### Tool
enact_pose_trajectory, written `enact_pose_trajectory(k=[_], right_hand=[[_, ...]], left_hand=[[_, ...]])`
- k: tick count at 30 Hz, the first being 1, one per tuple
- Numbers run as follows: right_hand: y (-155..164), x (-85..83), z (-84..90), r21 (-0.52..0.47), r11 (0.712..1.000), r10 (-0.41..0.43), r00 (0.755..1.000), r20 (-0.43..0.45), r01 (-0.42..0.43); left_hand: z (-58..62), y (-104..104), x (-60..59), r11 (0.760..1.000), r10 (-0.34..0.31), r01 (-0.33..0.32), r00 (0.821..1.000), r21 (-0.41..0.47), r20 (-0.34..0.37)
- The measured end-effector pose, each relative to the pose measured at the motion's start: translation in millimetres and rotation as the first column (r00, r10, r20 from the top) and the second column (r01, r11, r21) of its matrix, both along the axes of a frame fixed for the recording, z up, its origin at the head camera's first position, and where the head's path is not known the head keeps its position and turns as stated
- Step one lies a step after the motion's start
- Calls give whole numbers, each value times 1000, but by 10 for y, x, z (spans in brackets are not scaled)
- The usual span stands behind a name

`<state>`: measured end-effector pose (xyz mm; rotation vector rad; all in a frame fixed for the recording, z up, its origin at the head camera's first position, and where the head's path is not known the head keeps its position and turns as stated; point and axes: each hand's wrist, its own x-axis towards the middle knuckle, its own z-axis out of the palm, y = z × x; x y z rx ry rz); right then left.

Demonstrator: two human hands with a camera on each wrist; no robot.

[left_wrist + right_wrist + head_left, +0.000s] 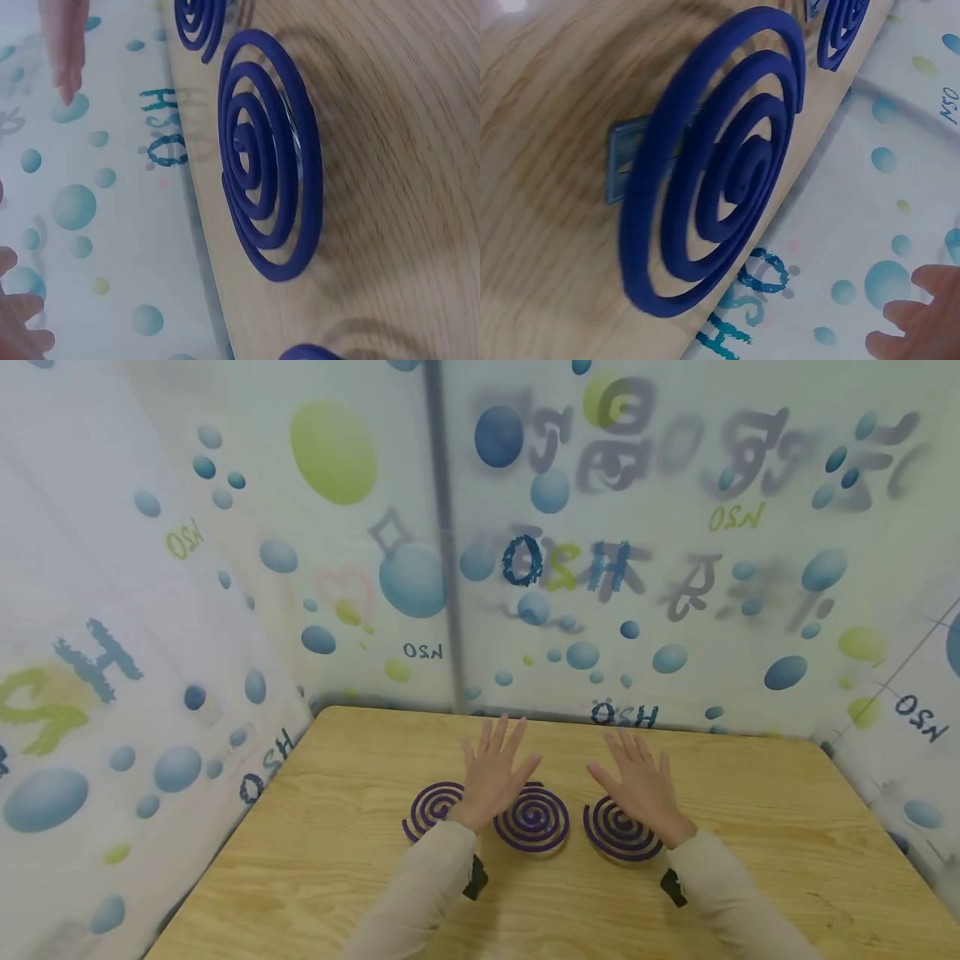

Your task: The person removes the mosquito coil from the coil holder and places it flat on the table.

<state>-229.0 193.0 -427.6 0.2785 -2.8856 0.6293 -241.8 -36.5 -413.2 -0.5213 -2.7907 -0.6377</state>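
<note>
Purple coils (534, 817) under both spread grips, left hand (493, 772), right hand (637, 781), metal stand (626, 161) only in right-wrist view

Three purple spiral coils (534, 817) lie on a light wood-grain table (337, 860); white curtains (675, 568) carry blue-green bubbles.

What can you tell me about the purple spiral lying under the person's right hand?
The right-hand spiral is a dark purple mosquito-style coil, a matte strand wound in several rings around a thicker centre. The right wrist view shows it raised a little off the wooden table on a small metal stand, lying roughly level. The right hand hovers above it, fingers spread and straight; whether it touches cannot be told. Two similar coils lie to its left.
</note>
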Motion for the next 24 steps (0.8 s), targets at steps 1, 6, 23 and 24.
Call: enact_pose_trajectory(k=[1,6,23,24], right_hand=[[25,6,-8,-11,1000,-2,1000,7,2],[172,49,-43,-40,999,9,1000,14,-8],[584,181,-201,-186,982,-21,997,78,35],[595,189,-212,-211,977,-21,995,95,41]], left_hand=[[6,16,4,1000,-4,5,1000,20,-15],[-14,134,49,989,-34,37,999,141,-22],[-457,654,225,920,-146,85,980,383,133],[-476,684,230,909,-159,87,976,408,146]])
